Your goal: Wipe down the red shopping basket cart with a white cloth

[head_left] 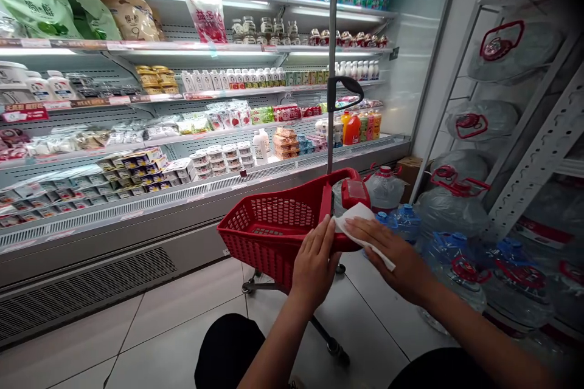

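A red plastic shopping cart with perforated basket walls stands on dark wheeled legs in front of me. My left hand holds the near rim of its basket, fingers together over the edge. On the rim's right corner, my right hand presses a white wipe flat under its fingers. Part of the wipe sticks out beyond the fingertips and below the palm. From the cart's far side rises a tall grey pole with a black loop handle.
Behind the cart runs an open refrigerated shelf unit stocked with yogurt cups, bottles and bags. Large water bottles crowd the floor on the right, beneath a metal rack holding more. My dark-clad knees are low in view, above pale floor tiles.
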A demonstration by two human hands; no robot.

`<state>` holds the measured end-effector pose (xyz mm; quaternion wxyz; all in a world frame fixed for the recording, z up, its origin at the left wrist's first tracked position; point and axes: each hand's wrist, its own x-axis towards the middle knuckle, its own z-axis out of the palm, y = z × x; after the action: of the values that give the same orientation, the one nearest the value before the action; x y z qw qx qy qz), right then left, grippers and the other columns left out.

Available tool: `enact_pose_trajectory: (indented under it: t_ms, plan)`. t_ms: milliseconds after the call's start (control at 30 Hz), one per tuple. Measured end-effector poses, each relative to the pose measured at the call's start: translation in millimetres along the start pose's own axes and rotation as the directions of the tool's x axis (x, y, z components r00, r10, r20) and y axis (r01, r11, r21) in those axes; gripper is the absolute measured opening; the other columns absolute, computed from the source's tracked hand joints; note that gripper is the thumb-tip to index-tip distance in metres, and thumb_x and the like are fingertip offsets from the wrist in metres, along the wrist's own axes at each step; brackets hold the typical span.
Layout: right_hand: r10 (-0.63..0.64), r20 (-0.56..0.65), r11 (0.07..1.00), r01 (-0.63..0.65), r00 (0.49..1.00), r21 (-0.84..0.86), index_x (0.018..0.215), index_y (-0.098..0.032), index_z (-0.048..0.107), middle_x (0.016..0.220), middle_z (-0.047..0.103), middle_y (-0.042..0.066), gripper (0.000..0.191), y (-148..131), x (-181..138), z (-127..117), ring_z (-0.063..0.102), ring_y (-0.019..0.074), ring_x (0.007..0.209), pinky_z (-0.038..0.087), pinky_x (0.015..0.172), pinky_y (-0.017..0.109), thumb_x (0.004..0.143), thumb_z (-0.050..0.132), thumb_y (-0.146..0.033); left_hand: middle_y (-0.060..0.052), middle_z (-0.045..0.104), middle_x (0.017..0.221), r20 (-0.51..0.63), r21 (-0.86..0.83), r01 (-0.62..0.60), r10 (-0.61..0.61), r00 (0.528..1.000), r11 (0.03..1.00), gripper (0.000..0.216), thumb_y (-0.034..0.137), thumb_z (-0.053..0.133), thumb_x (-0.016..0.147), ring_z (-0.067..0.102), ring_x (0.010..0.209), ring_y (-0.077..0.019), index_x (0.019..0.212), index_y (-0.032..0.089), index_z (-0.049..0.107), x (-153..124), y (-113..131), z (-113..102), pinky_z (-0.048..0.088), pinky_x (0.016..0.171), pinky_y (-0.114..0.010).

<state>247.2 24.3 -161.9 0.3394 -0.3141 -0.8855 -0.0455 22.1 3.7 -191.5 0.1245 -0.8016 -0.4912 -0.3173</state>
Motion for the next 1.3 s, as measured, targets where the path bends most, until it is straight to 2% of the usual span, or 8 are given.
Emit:
enact_pose_trajectory:
  t_ms: [100,300,400,567,767,1000,1100,1300]
  plan:
    - [0.059,-0.036,0.998,-0.06,0.998,-0.026,0.163,-0.036,0.033,0.161,0.048,-0.001,0.055,28.4,-3.9,-5.0,0.041,0.0214,0.151,0.034,0.127,0.048,0.108,0.034,-0.027,-0.001,0.018,0.174,0.083,0.035,-0.031,0.028,0.996,0.999,0.074,0.038,0.045,0.108,0.018,0.161,-0.0249,0.168,0.032,0.002,-0.3,-13.9,2.3,0.025,0.131,-0.051]
    - [0.204,-0.135,0.972,-0.217,0.97,-0.089,0.162,-0.036,0.035,0.16,0.05,-0.001,0.053,67.5,-4.8,-4.2,0.046,0.0234,0.148,0.04,0.123,0.05,0.109,0.032,-0.032,0.0,0.023,0.173,0.088,0.201,0.174,-0.195,0.977,0.964,0.072,0.037,0.046,0.107,0.016,0.161,-0.0341,0.167,0.041,0.007,-22.9,-60.4,21.4,0.016,0.124,-0.072]
    - [0.233,-0.208,0.948,-0.269,0.95,-0.168,0.165,-0.034,0.028,0.162,0.047,0.001,0.057,64.9,-3.9,8.3,0.042,0.0252,0.151,0.042,0.122,0.05,0.108,0.033,-0.031,-0.003,0.023,0.174,0.073,0.236,0.198,-0.221,0.973,0.951,0.072,0.037,0.047,0.106,0.021,0.16,-0.0332,0.167,0.038,0.008,-30.0,-65.9,31.4,0.018,0.124,-0.071]
    - [0.11,-0.16,0.944,-0.154,0.981,-0.293,0.168,-0.033,0.015,0.164,0.043,0.002,0.066,36.7,11.3,49.5,0.038,0.0262,0.153,0.032,0.127,0.055,0.106,0.037,-0.025,-0.003,0.03,0.172,0.046,0.225,0.235,-0.252,0.967,0.945,0.075,0.041,0.052,0.104,0.029,0.157,-0.0337,0.167,0.04,0.012,-20.9,-51.3,39.9,0.02,0.124,-0.07]
    - [0.031,-0.068,0.957,-0.049,0.997,-0.286,0.167,-0.026,0.025,0.16,0.049,0.005,0.063,20.9,34.1,92.7,0.044,0.0247,0.15,0.034,0.125,0.052,0.106,0.039,-0.022,-0.002,0.03,0.171,0.115,0.171,0.181,-0.202,0.973,0.968,0.072,0.043,0.048,0.105,0.035,0.155,-0.0251,0.168,0.036,0.012,-14.9,-60.1,42.6,0.027,0.127,-0.057]
    - [0.129,-0.087,0.943,-0.149,0.988,-0.297,0.161,-0.027,0.039,0.159,0.051,0.004,0.055,92.0,18.2,68.0,0.044,0.0256,0.149,0.035,0.124,0.053,0.107,0.036,-0.027,-0.007,0.04,0.167,0.031,0.33,0.359,-0.391,0.92,0.873,0.05,0.045,0.047,0.105,0.036,0.155,-0.0293,0.154,0.032,0.05,-56.0,-130.8,19.7,0.027,0.128,-0.055]
    - [0.204,-0.11,0.935,-0.227,0.973,-0.271,0.157,-0.024,0.047,0.158,0.053,0.006,0.052,109.7,22.3,74.3,0.043,0.0279,0.15,0.031,0.126,0.052,0.107,0.034,-0.03,-0.008,0.04,0.166,0.04,0.346,0.349,-0.386,0.922,0.871,0.048,0.045,0.047,0.106,0.04,0.152,-0.0292,0.151,0.031,0.054,-66.1,-135.9,18.3,0.03,0.126,-0.054]
    - [0.185,0.024,0.973,-0.18,0.982,-0.147,0.155,-0.02,0.05,0.155,0.056,0.007,0.052,40.7,36.2,153.5,0.045,0.0256,0.149,0.037,0.124,0.051,0.106,0.035,-0.027,-0.009,0.029,0.171,0.054,0.273,0.26,-0.284,0.957,0.926,0.067,0.043,0.054,0.103,0.042,0.151,-0.03,0.164,0.031,0.03,-58.4,-94.9,43.0,0.039,0.122,-0.052]
